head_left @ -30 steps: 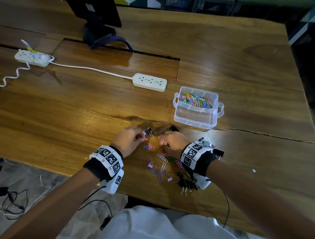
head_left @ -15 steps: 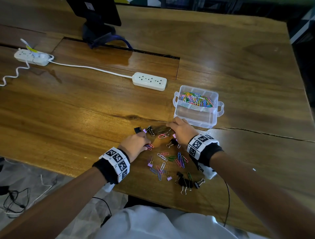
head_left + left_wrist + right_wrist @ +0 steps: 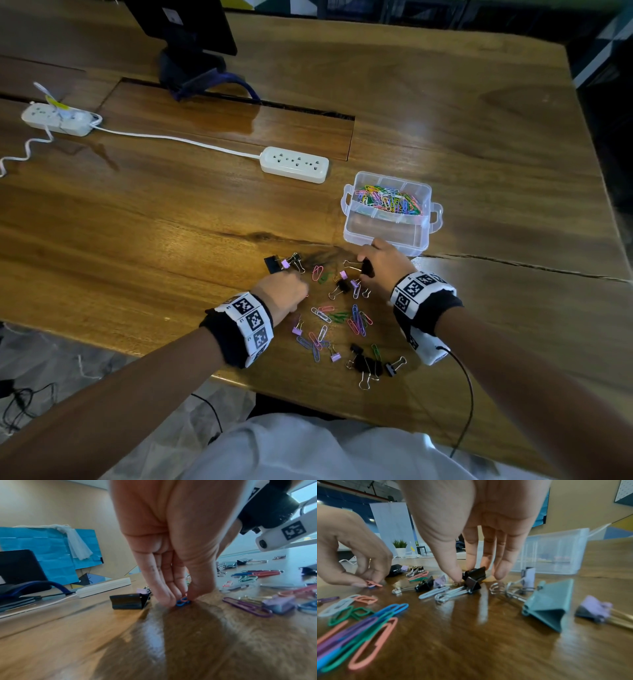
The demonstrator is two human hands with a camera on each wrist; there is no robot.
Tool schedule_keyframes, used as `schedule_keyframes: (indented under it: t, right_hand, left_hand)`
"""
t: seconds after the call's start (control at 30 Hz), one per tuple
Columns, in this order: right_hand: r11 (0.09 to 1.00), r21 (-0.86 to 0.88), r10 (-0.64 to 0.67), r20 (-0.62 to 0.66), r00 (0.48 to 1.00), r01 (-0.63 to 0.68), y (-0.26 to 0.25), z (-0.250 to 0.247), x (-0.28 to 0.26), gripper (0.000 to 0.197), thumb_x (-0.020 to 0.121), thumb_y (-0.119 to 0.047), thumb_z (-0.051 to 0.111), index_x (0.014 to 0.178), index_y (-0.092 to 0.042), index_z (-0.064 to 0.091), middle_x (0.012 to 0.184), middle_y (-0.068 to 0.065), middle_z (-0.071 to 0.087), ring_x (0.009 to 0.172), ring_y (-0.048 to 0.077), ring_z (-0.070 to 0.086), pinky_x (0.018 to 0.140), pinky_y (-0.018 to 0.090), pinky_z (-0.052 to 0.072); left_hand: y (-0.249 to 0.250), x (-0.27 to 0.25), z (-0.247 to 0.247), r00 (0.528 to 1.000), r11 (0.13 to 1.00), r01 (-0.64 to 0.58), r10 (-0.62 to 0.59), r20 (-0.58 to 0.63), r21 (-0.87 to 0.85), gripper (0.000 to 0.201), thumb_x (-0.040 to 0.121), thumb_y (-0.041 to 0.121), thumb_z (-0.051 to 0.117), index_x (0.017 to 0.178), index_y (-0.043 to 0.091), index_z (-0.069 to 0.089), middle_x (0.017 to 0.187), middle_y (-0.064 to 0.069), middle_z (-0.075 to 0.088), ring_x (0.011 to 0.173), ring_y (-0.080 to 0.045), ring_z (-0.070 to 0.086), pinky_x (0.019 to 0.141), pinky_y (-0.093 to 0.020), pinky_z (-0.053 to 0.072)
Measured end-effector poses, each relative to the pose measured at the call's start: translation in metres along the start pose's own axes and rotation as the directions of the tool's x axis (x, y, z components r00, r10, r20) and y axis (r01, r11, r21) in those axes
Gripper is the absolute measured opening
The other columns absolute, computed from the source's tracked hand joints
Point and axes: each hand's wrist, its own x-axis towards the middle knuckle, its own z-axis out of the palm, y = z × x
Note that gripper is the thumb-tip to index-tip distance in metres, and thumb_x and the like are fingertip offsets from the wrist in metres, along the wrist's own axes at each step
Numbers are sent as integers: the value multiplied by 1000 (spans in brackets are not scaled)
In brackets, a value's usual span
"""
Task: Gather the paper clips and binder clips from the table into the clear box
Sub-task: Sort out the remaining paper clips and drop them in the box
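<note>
Coloured paper clips (image 3: 356,320) and small binder clips (image 3: 368,365) lie scattered near the table's front edge. The clear box (image 3: 383,236) stands just beyond them; its far compartment holds many paper clips (image 3: 388,200). My left hand (image 3: 298,291) is at the left of the pile. In the left wrist view its fingertips (image 3: 181,597) pinch a blue and a pink paper clip (image 3: 183,601) against the wood. My right hand (image 3: 368,265) is just in front of the box. Its thumb and fingers (image 3: 465,573) pinch a black binder clip (image 3: 474,577) that rests on the table.
A black binder clip (image 3: 272,264) lies left of my left hand, and a teal one (image 3: 547,604) sits under my right wrist. A white power strip (image 3: 294,164) and its cord lie behind the pile, a second strip (image 3: 56,120) at far left, and a monitor base (image 3: 195,68) at the back.
My right hand has moved forward from the middle of the pile to the box's front and taken hold of the black binder clip. My left hand has shifted slightly right over the paper clips.
</note>
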Motion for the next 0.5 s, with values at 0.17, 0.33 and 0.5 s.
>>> schedule_keyframes:
  t: [0.17, 0.33, 0.5]
  right_hand:
    - [995, -55, -84, -28, 996, 82, -6, 4, -6, 40, 81, -25, 64, 117, -17, 51, 121, 7, 44, 117, 25, 40, 96, 39, 44]
    - [960, 76, -273, 37, 961, 269, -22, 15, -26, 17, 77, -24, 67, 92, -16, 63, 95, 1, 57, 91, 18, 55, 82, 33, 49]
    - [974, 43, -228, 210, 951, 224, -16, 22, -52, 43, 76, -39, 69, 113, -27, 53, 120, -7, 49, 106, 13, 51, 94, 33, 47]
  left_hand:
    - [2, 3, -11, 997, 1000, 13, -13, 79, -3, 20, 91, 11, 52, 106, -1, 59, 112, -16, 61, 103, -31, 62, 81, -37, 53]
    - [6, -1, -13, 999, 999, 31, -31, 22, -12, 15, 93, 12, 50, 100, 3, 59, 106, -13, 64, 100, -29, 63, 74, -34, 48]
    - [-1, -2, -7, 999, 1000, 9, -10, -34, -28, 17, 93, 15, 46, 96, 5, 59, 103, -13, 64, 95, -30, 64, 74, -36, 51]
